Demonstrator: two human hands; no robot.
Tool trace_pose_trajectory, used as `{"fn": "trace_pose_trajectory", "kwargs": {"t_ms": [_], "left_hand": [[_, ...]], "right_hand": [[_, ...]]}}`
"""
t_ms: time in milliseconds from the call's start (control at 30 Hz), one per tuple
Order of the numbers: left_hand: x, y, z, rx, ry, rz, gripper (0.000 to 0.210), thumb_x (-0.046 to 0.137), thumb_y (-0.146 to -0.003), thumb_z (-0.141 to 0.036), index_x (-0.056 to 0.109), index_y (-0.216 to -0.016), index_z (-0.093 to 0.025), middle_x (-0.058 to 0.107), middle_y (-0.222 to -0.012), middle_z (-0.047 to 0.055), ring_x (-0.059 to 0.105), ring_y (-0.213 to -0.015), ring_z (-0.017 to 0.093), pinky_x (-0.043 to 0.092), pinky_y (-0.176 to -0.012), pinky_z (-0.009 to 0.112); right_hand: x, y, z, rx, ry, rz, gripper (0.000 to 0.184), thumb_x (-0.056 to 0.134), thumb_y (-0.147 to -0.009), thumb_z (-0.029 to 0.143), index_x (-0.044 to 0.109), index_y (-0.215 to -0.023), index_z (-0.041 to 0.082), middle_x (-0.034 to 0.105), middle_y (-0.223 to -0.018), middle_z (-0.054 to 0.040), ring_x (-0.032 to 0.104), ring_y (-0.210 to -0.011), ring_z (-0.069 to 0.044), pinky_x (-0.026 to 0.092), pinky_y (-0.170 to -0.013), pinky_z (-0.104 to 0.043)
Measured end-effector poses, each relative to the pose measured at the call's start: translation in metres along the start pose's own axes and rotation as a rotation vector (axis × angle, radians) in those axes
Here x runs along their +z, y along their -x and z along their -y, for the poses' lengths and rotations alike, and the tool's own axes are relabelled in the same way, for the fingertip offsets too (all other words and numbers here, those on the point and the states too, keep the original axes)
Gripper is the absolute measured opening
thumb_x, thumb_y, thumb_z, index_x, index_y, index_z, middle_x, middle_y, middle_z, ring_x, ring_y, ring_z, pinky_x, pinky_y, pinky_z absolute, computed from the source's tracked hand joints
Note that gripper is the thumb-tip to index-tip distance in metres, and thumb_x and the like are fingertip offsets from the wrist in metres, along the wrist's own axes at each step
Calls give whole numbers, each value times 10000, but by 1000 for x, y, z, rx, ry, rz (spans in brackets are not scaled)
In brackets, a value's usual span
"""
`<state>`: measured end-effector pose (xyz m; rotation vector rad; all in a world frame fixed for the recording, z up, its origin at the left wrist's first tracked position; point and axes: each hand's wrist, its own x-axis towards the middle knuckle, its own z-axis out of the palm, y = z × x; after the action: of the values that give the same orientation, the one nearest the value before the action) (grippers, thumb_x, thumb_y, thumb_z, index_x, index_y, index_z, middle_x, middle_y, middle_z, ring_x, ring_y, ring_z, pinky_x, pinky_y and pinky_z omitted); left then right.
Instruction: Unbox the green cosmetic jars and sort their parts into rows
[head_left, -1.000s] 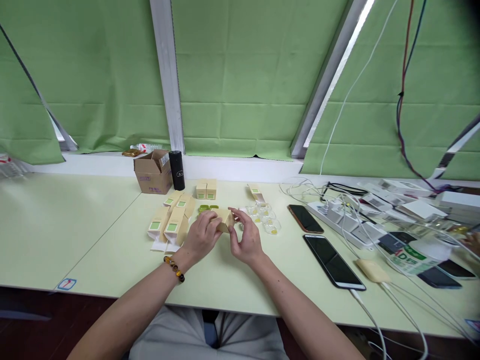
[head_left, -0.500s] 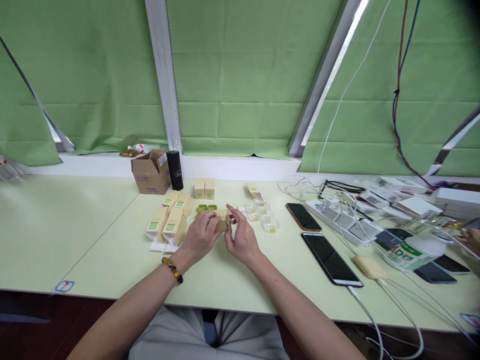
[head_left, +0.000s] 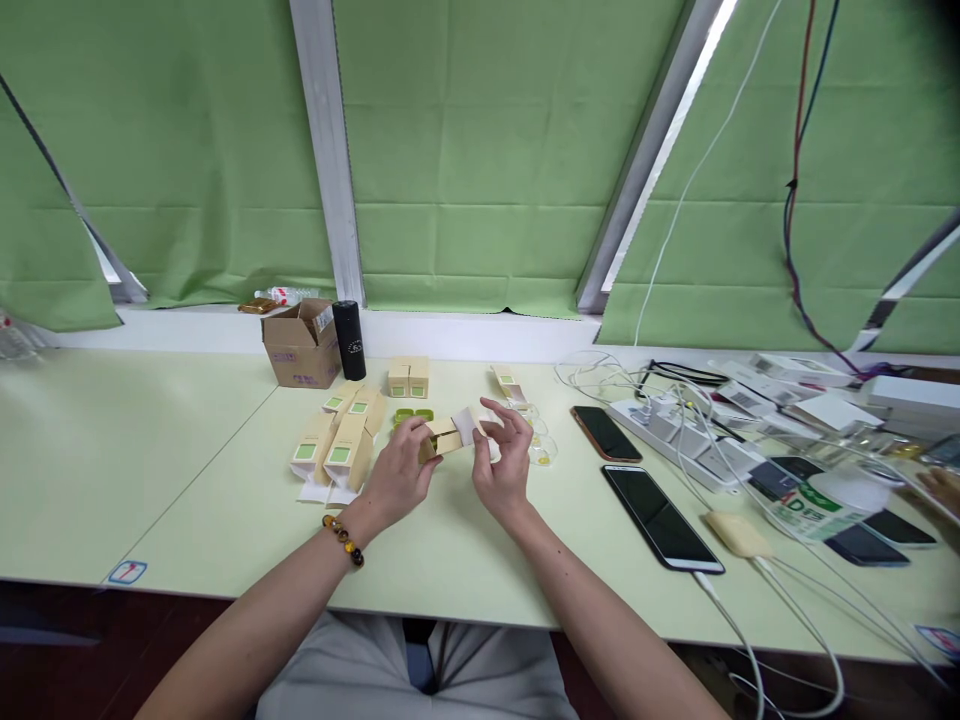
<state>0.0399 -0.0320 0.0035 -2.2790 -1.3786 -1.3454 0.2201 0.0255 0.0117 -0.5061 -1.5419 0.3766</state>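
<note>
My left hand (head_left: pixel 397 468) is closed around a small tan carton (head_left: pixel 444 440), tilted above the table. Its end flap stands open, with the white inner face showing. The fingers of my right hand (head_left: pixel 504 462) pinch that flap from the right; the exact fingertip contact is partly hidden. Small green containers (head_left: pixel 414 415) sit just behind my left hand. Beyond my right fingers lie clear plastic pieces with yellow bits (head_left: pixel 541 452), partly covered by the hand. To the left of my left hand stand several tan cartons (head_left: pixel 349 450) with green labels and open white flaps.
Farther back are two small cartons (head_left: pixel 409 378), a flat carton piece (head_left: pixel 508 384), a black bottle (head_left: pixel 349 342) and a brown cardboard box (head_left: pixel 301 345). On the right lie phones (head_left: pixel 664 520), a power strip (head_left: pixel 682 440), cables and a white bottle (head_left: pixel 832 500). Another person's hand shows at the right edge.
The carton's end flap has swung open to the right, showing its white inside. My right hand has moved a little right with it, while my left hand keeps holding the carton.
</note>
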Motion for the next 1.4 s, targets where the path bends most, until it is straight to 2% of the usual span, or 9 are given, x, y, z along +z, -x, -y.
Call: {"fn": "trace_pose_trajectory", "kwargs": {"t_ms": [233,433,533,667,800,933,1100,1233,1400], "left_hand": [[-6,-3,-10,-52,26,57,520,563,-977,-118,412,-1459,-243,502,-1392,167,537,-1317,298,549,-1066,534],[-3,-2,-10,-53,10,75,635,533,-989,-113,332,-1576,-244,491,-1442,168,487,-1392,295,513,-1132,511],[-3,-2,-9,-57,3,54,642,517,-1003,-124,311,-1597,-251,489,-1445,166,481,-1403,291,509,-1142,503],[-3,-2,-8,-60,-17,39,641,505,-1007,-124,311,-1603,-256,496,-1432,165,487,-1400,297,513,-1138,510],[-2,-2,-7,-52,-37,15,699,500,-999,-114,260,-1638,-265,508,-1419,169,513,-1379,306,532,-1114,518],[-2,-1,-4,-14,-90,14,726,474,-995,-93,238,-1658,-275,504,-1407,174,531,-1355,304,570,-1063,492],[-3,0,-3,45,-188,18,722,415,-991,-47,257,-1660,-270,502,-1386,184,540,-1333,302,615,-980,445],[-4,-1,-4,120,-301,19,707,399,-995,-30,294,-1650,-273,522,-1369,190,538,-1329,313,627,-939,445],[2,1,-5,235,-404,-23,682,410,-984,-15,373,-1618,-264,551,-1318,187,541,-1311,326,639,-860,416]], "right_hand": [[-14,-13,-7,-251,302,-103,317,526,-1009,212,581,-1310,295,570,-1297,-138,556,-1287,-339,500,-1058,-631],[-17,-12,-10,-455,404,134,507,463,-939,65,654,-1316,346,714,-1229,-77,629,-1170,-308,507,-971,-549],[-15,-12,-6,-474,433,188,541,483,-865,6,678,-1269,308,730,-1245,-77,627,-1165,-303,489,-939,-511],[-17,-12,1,-434,381,199,429,545,-800,33,685,-1143,250,733,-1205,-92,641,-1139,-307,462,-935,-500],[-18,-11,7,-402,306,166,109,612,-848,131,642,-875,232,738,-1125,-89,663,-1064,-293,431,-931,-493],[-13,-7,5,-362,311,208,243,632,-918,162,549,-696,221,730,-872,-38,641,-802,-202,389,-858,-433],[-6,-2,1,-198,306,292,220,634,-971,205,579,-759,217,708,-782,4,631,-705,-160,361,-862,-404],[-2,1,4,-11,294,330,35,657,-946,225,648,-913,226,731,-904,-3,634,-715,-165,363,-887,-406],[4,3,7,128,265,277,86,584,-930,190,650,-892,230,708,-1004,-48,647,-826,-208,409,-880,-422]]}}
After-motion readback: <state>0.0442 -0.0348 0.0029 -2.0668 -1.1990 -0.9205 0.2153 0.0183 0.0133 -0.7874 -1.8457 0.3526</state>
